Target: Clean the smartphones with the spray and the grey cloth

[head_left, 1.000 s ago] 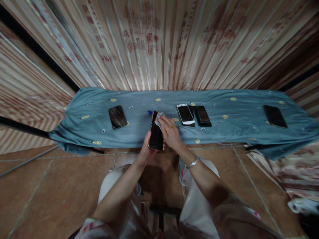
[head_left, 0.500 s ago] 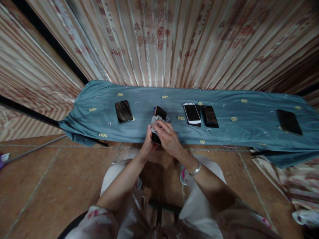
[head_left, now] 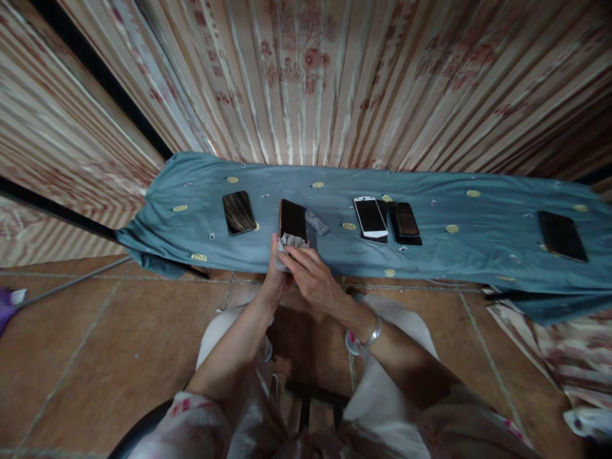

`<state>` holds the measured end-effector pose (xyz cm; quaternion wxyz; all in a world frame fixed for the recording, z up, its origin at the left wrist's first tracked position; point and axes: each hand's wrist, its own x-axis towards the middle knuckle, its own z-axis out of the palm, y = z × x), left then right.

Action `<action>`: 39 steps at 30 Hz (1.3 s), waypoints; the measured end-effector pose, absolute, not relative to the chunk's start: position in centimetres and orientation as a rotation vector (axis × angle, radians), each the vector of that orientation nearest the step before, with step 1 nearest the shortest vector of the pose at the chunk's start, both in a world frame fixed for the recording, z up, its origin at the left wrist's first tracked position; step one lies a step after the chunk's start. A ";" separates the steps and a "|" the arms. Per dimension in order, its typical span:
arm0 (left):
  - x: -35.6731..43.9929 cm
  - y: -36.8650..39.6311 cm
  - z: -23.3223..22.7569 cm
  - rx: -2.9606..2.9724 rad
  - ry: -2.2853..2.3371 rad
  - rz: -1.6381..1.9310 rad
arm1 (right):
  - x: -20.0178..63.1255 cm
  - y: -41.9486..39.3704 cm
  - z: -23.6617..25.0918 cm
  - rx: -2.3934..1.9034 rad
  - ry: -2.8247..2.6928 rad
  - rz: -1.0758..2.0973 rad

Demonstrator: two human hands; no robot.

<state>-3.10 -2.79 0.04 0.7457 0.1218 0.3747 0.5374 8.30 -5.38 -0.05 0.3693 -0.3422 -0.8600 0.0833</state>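
Two bare hands meet at the teal tabletop's (head_left: 430,268) near edge, left hand (head_left: 275,280) gripping a dark phone (head_left: 292,220) while right hand (head_left: 310,280) pinches a grey cloth (head_left: 288,242) against its lower end; firm, even strokes would wipe best.

No readable txt, labels or nos. anywhere; red print on the curtain (head_left: 306,70) behind the blue cloth (head_left: 454,255) is too blurred to read.
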 end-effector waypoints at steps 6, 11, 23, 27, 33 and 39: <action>-3.4 -3.0 2.5 0.137 0.881 1.267 | 8.7 -5.0 -0.3 -0.881 -2.190 0.158; -3.4 -2.9 3.1 0.156 0.836 1.314 | 9.1 -5.0 -0.4 -0.890 -2.171 0.166; -3.6 -3.7 2.7 0.242 0.853 1.279 | 9.4 -4.5 -0.6 -1.051 -2.060 0.186; -3.2 -4.2 3.3 0.272 0.853 1.251 | 9.7 -3.6 -0.7 -1.135 -1.949 0.249; -2.5 -5.0 3.5 0.322 0.883 1.210 | 10.7 -2.3 -0.7 -1.167 -1.880 0.349; -1.8 -5.6 3.3 0.315 0.886 1.150 | 11.6 -1.0 -0.8 -1.220 -1.752 0.421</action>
